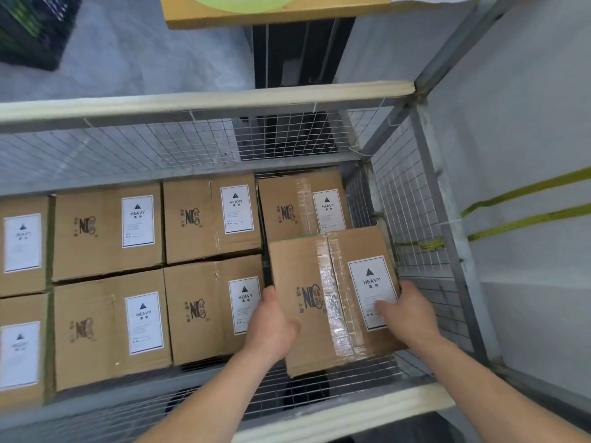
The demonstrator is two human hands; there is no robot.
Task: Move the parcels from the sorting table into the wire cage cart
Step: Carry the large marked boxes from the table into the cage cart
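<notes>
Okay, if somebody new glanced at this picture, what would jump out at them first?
First, the two hands: the left hand and right hand grip a taped cardboard parcel by its side edges at the cage's near right corner, askew to the rest. Next, the neat rows of matching boxes with white HEAVY labels, covering the floor of the wire cage cart to the left.

Grey floor (pixel 128 52): mottled, matt finish. Black crate (pixel 28 27): stands on the floor at far left, slatted sides, partly out of view. Dark unit (pixel 294 55): centre rear, upright, its detail too dim to make out. Two yellow stripes (pixel 527 190): on the floor at right, running side by side, near each other but apart. Pale green disc (pixel 236 1): top edge, mostly cut off.
</notes>
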